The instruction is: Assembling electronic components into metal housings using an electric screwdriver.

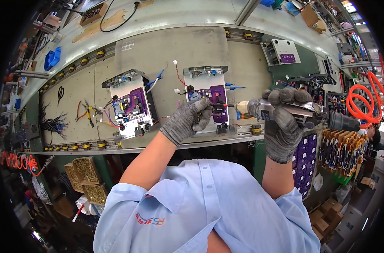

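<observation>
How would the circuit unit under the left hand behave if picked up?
The circuit unit is probably stiff, given its metal plate. Its purple board is likely fragile: small parts sit exposed. The thin red wire curves loosely, so it may flop about.

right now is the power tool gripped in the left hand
No, the right hand is wrapped around the power tool, while the left hand is at the purple circuit board.
</observation>
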